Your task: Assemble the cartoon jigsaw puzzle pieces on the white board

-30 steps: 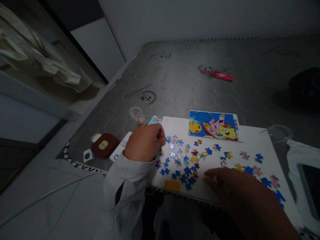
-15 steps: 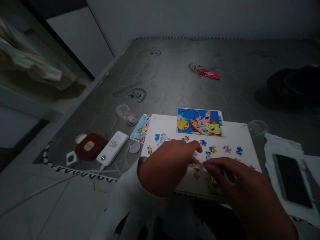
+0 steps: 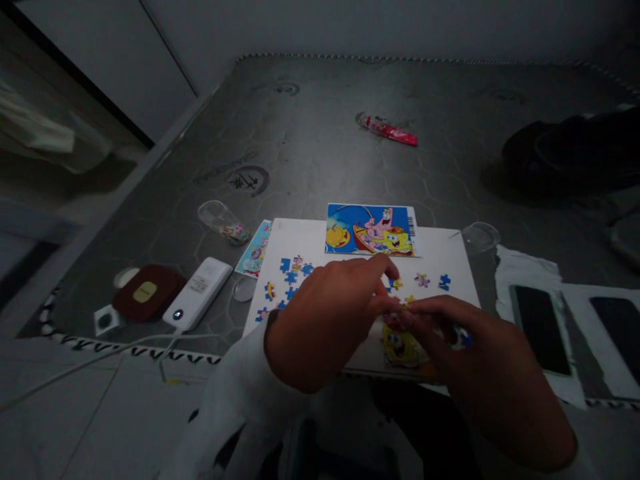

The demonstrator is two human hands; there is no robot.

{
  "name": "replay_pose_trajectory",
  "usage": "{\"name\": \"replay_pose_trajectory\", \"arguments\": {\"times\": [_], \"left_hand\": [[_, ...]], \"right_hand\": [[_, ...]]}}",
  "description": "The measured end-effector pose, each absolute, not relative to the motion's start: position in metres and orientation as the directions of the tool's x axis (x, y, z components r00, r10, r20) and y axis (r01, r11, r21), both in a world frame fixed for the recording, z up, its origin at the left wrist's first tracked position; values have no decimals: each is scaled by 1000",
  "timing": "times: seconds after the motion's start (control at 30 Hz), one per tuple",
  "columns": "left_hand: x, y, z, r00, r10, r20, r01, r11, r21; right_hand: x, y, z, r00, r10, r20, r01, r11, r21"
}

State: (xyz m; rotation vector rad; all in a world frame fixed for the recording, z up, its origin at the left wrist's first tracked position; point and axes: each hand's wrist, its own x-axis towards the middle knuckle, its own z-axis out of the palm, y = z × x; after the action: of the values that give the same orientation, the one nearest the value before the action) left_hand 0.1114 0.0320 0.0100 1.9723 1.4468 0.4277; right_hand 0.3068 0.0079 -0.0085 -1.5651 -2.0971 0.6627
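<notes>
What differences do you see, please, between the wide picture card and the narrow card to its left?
The wide card is larger and mostly blue; the narrow card is paler teal. The wide card sits at the white board's top edge, the narrow card tilted beside its left side. Both show cartoon prints.

Nothing reads clearly: the mattress (image 3: 320, 127) bears a round logo (image 3: 249, 180) of blurred dark characters, the puzzle picture card (image 3: 370, 230) a barcode (image 3: 411, 220), and the white power bank (image 3: 193, 297) a tiny, illegible label (image 3: 199, 285).
</notes>
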Motion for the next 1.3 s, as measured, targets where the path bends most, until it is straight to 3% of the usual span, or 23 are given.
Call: {"name": "replay_pose_trajectory", "arguments": {"times": [0.1,0.2,0.33,0.47,0.57,0.73,1.13,1.3], "left_hand": [[114,34,13,338,928,-156,731,-154,664],[115,34,13,349,930,-112,675,-167,718],[112,30,10,383,915,-129,652,-169,740],[111,27,3,431,839,-331,792,-176,584],[114,25,-1,440,800,-408,855,-235,462],[111,24,-3,412,796,-443,878,-218,426],[106,29,5,403,850,-339,764,-108,636],[108,29,4,343,876,-338,762,-49,646]], "right_hand": [[308,8,-5,-212,977,24,731,175,-659],[308,7,-4,-228,973,15,709,177,-683],[311,5,-8,-305,952,30,741,258,-620],[318,7,-16,-365,931,-19,823,313,-475],[320,8,-21,-392,918,-60,849,336,-407],[314,6,-23,-410,909,-75,840,344,-419],[310,3,-27,-455,889,-56,765,357,-537],[308,3,-27,-455,882,-125,775,322,-544]]}}
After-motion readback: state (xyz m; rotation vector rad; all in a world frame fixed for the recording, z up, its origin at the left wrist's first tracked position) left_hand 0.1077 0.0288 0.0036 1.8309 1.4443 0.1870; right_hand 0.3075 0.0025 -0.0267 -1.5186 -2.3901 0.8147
